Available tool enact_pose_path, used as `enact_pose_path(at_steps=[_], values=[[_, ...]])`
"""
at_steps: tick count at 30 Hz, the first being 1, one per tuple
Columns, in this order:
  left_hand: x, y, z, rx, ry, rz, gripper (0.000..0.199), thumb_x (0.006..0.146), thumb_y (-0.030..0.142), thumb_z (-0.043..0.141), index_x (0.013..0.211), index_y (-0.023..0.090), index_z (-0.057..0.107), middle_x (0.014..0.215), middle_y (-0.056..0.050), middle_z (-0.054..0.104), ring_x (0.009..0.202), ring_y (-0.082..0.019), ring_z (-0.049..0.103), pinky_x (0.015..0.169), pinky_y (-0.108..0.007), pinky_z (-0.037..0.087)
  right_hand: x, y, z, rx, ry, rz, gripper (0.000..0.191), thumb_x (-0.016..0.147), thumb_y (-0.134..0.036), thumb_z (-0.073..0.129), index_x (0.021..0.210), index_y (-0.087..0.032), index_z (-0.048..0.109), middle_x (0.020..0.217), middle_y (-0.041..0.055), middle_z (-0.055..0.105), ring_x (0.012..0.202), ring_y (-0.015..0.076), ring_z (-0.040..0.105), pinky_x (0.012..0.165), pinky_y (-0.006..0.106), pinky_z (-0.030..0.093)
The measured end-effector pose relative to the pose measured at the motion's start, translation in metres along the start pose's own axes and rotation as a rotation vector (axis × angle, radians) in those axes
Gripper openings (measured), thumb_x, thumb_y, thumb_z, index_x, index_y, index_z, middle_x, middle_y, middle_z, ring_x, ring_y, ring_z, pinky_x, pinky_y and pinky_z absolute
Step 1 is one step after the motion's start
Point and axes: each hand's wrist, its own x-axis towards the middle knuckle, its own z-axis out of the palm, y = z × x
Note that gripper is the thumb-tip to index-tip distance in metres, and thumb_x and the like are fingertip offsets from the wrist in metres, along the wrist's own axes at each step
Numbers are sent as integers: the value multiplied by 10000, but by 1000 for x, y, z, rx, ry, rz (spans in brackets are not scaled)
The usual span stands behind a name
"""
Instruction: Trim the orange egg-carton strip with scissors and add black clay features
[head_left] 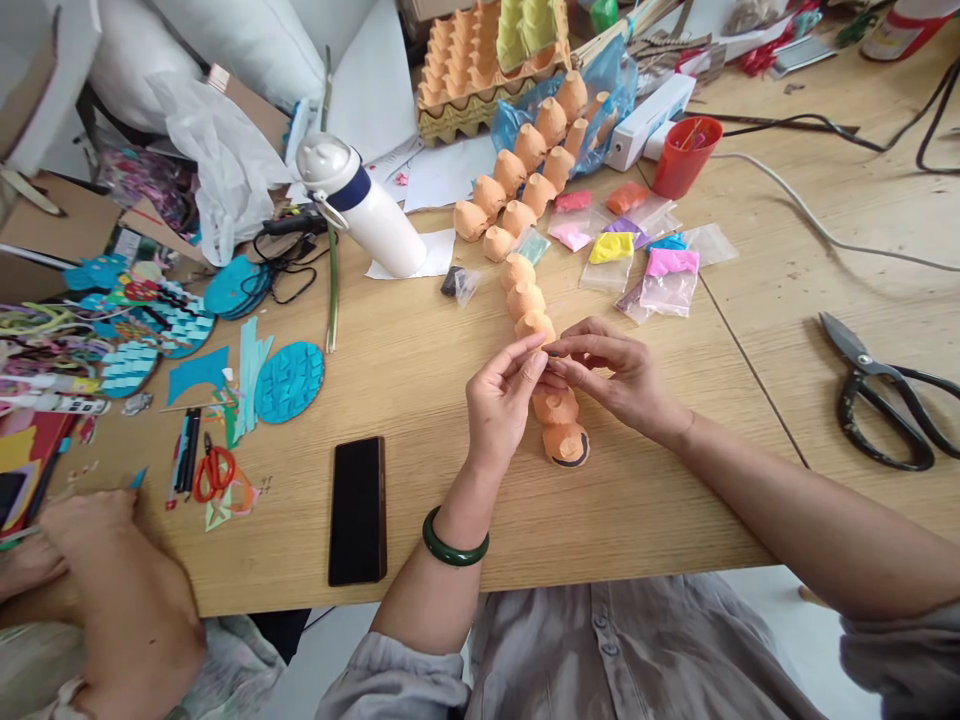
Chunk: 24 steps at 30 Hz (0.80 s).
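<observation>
My left hand [504, 398] and my right hand [616, 372] meet at the fingertips above an orange egg-carton strip [557, 405]. Both hands pinch something small and dark between them, too small to make out. Running away from me under the hands, the strip has several rounded bumps, and its near end bears a dark curved line [576, 458]. My left wrist wears a dark green bangle. Beyond the strip lie bags of coloured clay, among them a pink one [670, 283] and a yellow one [611, 250]. A small black clay packet [454, 282] lies left of the strip.
A black phone [357, 510] lies left of my left forearm, large scissors [881, 385] at the right. A white bottle [364, 205], egg cartons [480, 65] and a red cup [685, 158] stand farther back. Another person's arm [124, 600] rests at the left edge.
</observation>
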Motion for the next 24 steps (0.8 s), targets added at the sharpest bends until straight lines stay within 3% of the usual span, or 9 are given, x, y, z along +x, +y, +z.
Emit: enact_pose_path(at_steps=[5, 9, 14, 18, 24], values=[[-3, -1, 0, 173, -40, 77, 329, 952, 427, 696, 1204, 226, 762, 1123, -79, 805, 775, -170, 782, 716, -276, 646, 1, 0, 1, 15, 11, 34, 195, 903, -405, 753, 939, -217, 787, 929, 45, 690, 807, 142, 645, 632, 264, 539], [-3, 1, 0, 189, -38, 86, 334, 955, 439, 688, 1200, 223, 759, 969, -61, 813, 704, -165, 764, 693, -281, 630, 2, 0, 1, 157, 44, 126, 254, 854, -445, 799, 833, -196, 752, 884, 37, 669, 777, 139, 642, 631, 268, 571], [0, 1, 0, 97, 2, 84, 263, 954, 407, 698, 1124, 222, 777, 788, -13, 757, 657, -130, 718, 682, -260, 613, 6, 0, 0, 418, 113, 340, 296, 759, -463, 872, 839, -202, 759, 793, -2, 661, 651, 108, 608, 580, 263, 584], [4, 1, -1, -53, 51, 4, 251, 916, 423, 738, 1003, 192, 783, 774, -4, 704, 588, -83, 624, 566, -214, 551, 7, 0, -1, 507, 156, 466, 325, 772, -504, 851, 843, -194, 783, 720, -17, 634, 596, 86, 547, 572, 257, 567], [8, 7, -2, -263, 108, -191, 281, 857, 428, 760, 861, 149, 741, 702, 6, 628, 514, -46, 491, 452, -181, 402, 7, 0, -1, 545, 65, 470, 402, 803, -586, 796, 804, -184, 782, 689, -1, 626, 626, 105, 561, 575, 260, 522]])
